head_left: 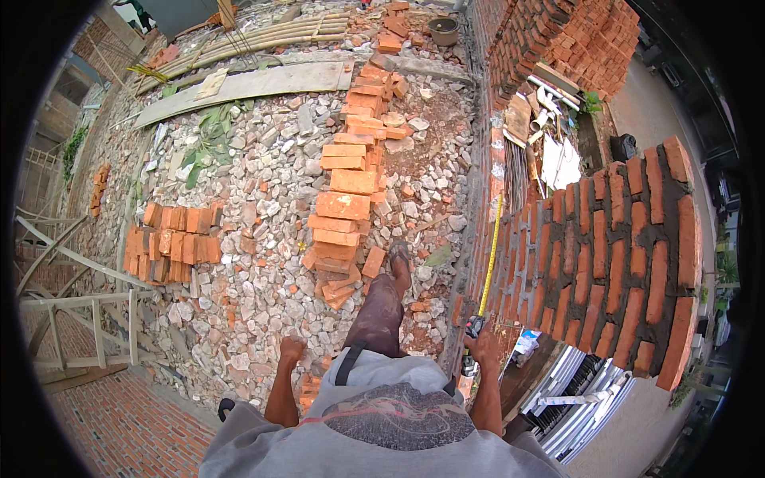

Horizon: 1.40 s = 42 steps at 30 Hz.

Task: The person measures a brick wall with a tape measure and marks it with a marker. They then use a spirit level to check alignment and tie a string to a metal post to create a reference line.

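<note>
- Yellow blade [493,253] of a tape measure [475,325], in the head view, stretches away from the person along the foot of a mortared brick wall [617,259] on the right.
- Right hand [483,349] grips the tape measure's case at the blade's near end.
- Left hand [292,350] hangs over pale rubble [263,295], fingers curled; whether it holds anything, I cannot tell.
- Orange bricks [347,205] lie in a long row ahead.
</note>
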{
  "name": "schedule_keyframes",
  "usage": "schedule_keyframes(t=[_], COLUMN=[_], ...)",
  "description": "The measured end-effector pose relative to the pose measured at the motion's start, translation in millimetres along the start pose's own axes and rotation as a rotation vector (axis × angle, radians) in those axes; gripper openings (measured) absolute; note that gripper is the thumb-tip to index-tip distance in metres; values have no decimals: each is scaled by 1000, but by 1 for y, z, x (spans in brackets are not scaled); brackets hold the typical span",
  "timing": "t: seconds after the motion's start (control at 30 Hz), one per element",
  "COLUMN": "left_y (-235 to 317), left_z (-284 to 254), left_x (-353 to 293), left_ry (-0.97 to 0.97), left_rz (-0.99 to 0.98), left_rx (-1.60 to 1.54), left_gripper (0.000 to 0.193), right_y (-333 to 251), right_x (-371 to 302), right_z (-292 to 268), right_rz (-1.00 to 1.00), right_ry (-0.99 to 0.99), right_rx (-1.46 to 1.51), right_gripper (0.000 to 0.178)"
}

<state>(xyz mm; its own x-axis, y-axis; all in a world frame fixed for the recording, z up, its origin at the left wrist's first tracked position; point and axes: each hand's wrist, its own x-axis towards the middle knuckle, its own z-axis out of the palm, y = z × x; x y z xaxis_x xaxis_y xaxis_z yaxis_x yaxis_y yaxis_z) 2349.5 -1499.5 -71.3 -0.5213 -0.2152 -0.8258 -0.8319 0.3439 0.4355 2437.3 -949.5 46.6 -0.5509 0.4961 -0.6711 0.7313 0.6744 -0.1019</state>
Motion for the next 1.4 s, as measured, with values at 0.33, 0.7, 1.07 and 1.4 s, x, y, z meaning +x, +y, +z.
schedule_keyframes(t=[0.33,0.7,1.07,1.4], left_y=[69,521,871,912], left_z=[62,70,283,255], left_x=[22,249,312,340], left_ry=[-53,396,-22,-85], left_rz=[812,211,378,-197], left_rx=[1229,85,183,-366], left_gripper=[38,25,15,11], right_y=[-150,-263,-386,-527], right_x=[214,306,587,775], right_z=[-194,-434,-648,-807], right_rz=[-159,-319,-420,-475], right_ry=[-21,360,389,380], right_rx=[6,292,323,343], right_gripper=[80,63,56,57])
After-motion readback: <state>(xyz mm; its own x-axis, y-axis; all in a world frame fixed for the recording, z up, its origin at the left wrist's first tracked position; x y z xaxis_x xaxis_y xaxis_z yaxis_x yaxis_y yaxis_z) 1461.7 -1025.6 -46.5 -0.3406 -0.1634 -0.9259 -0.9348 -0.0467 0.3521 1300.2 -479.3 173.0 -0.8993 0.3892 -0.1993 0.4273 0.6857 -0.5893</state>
